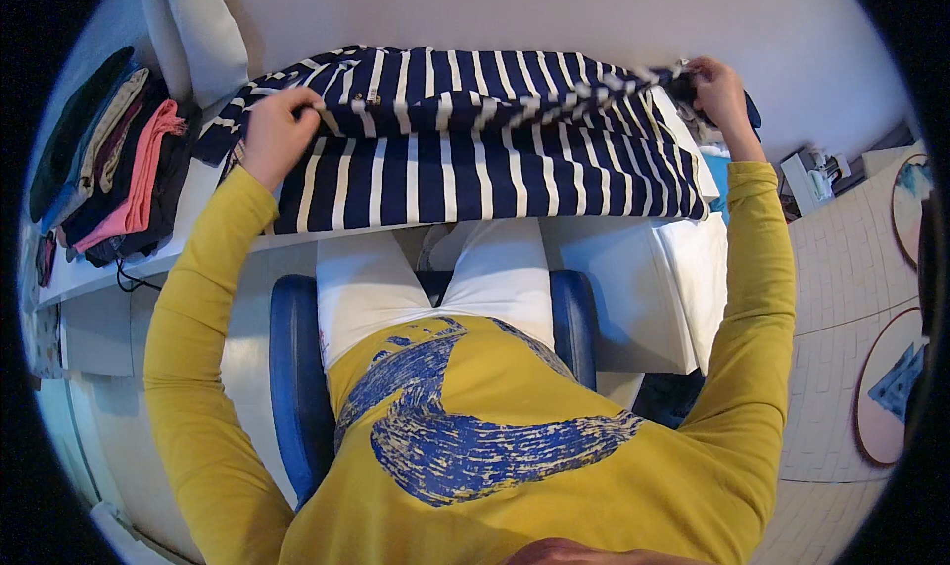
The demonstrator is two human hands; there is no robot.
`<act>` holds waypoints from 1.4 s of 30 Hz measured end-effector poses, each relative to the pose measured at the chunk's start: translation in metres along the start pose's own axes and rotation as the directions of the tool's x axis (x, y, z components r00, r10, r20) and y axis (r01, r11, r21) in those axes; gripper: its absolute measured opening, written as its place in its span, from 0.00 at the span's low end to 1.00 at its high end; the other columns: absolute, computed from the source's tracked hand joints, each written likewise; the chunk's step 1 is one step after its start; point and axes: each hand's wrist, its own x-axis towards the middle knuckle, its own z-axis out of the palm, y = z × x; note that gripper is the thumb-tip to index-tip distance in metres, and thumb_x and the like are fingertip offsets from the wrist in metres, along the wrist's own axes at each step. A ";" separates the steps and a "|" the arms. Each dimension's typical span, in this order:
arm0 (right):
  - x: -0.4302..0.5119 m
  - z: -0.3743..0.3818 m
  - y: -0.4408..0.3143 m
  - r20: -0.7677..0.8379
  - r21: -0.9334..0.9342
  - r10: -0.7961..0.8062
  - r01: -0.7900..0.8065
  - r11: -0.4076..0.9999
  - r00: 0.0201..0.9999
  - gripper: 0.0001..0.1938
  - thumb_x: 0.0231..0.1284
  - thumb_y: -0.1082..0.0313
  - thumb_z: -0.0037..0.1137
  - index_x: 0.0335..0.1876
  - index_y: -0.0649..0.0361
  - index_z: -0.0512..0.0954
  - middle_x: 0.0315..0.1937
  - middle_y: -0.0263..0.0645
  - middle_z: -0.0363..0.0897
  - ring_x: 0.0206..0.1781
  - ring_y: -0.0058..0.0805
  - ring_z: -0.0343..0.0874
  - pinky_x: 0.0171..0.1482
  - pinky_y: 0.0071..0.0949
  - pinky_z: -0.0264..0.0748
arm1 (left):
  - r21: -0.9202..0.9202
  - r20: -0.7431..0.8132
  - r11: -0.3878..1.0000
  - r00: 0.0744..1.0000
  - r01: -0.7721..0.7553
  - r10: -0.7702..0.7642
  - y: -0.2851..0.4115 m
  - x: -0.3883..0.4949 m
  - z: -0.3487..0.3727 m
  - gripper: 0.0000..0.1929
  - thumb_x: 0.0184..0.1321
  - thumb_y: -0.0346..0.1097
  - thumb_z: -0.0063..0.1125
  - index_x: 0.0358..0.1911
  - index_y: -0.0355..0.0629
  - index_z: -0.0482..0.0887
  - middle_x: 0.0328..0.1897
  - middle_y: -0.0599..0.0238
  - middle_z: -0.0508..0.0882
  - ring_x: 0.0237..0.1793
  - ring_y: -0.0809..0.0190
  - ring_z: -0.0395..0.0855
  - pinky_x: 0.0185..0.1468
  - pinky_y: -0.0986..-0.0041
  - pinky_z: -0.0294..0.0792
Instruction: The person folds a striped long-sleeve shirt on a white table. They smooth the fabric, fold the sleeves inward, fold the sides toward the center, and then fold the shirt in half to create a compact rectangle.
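A navy garment with white stripes point(460, 172) lies spread across the white table before me, its near edge along the table's front. My left hand point(280, 131) pinches a raised edge of the cloth at the left. At the far right my right hand point(716, 90) grips the other end of that edge, which is bunched and blurred. Between my hands the lifted strip of cloth sags a little above the rest of the garment. A small label shows on the fabric near my left hand. The fingertips of my right hand are partly hidden.
Several folded clothes point(111, 157), a coral pink one point(141, 179) among them, are piled at the table's left. A white cloth point(200, 31) hangs behind. White fabric point(694, 283) drapes below the table's right end. Blue chair armrests point(297, 387) flank my legs.
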 end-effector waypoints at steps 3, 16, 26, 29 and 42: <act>0.002 -0.003 0.012 -0.308 0.129 -0.129 0.176 0.976 0.943 0.10 0.67 0.71 0.54 0.49 0.57 0.84 0.37 0.46 0.88 0.32 0.34 0.89 0.38 0.30 0.81 | -0.087 -0.159 0.996 0.987 0.008 -0.022 -0.002 0.006 -0.018 0.08 0.61 0.27 0.59 0.42 0.37 0.86 0.32 0.62 0.86 0.31 0.70 0.80 0.39 0.76 0.72; -0.127 0.069 0.076 -0.217 0.002 -0.333 0.342 0.940 0.918 0.10 0.57 0.77 0.57 0.43 0.58 0.83 0.41 0.47 0.86 0.45 0.49 0.85 0.51 0.39 0.80 | 0.112 0.093 0.938 0.943 -0.328 0.318 0.004 -0.059 -0.015 0.11 0.44 0.15 0.55 0.32 0.35 0.79 0.36 0.52 0.79 0.41 0.44 0.80 0.46 0.61 0.73; -0.132 0.056 0.119 -0.049 0.119 0.074 -0.068 0.991 0.996 0.16 0.58 0.73 0.52 0.52 0.57 0.83 0.47 0.52 0.86 0.48 0.49 0.85 0.54 0.39 0.79 | 0.096 0.125 0.930 0.931 -0.355 0.343 0.005 -0.059 -0.013 0.09 0.43 0.14 0.50 0.28 0.33 0.75 0.30 0.51 0.73 0.33 0.45 0.76 0.37 0.63 0.68; -0.120 0.057 0.136 -0.072 0.123 0.220 -0.211 0.970 0.973 0.16 0.61 0.65 0.50 0.51 0.59 0.84 0.45 0.52 0.87 0.48 0.46 0.86 0.54 0.38 0.79 | 0.101 0.146 0.930 0.929 -0.355 0.339 0.005 -0.053 -0.020 0.08 0.48 0.16 0.47 0.31 0.33 0.76 0.31 0.52 0.75 0.34 0.48 0.77 0.39 0.65 0.69; -0.065 0.081 0.150 -0.045 -0.207 0.214 -0.218 0.954 0.976 0.08 0.50 0.62 0.66 0.33 0.54 0.89 0.37 0.48 0.88 0.43 0.47 0.87 0.51 0.39 0.82 | 0.319 0.391 0.902 0.908 -0.289 0.153 0.009 -0.063 0.013 0.25 0.69 0.39 0.56 0.69 0.45 0.74 0.74 0.52 0.72 0.74 0.46 0.67 0.76 0.57 0.57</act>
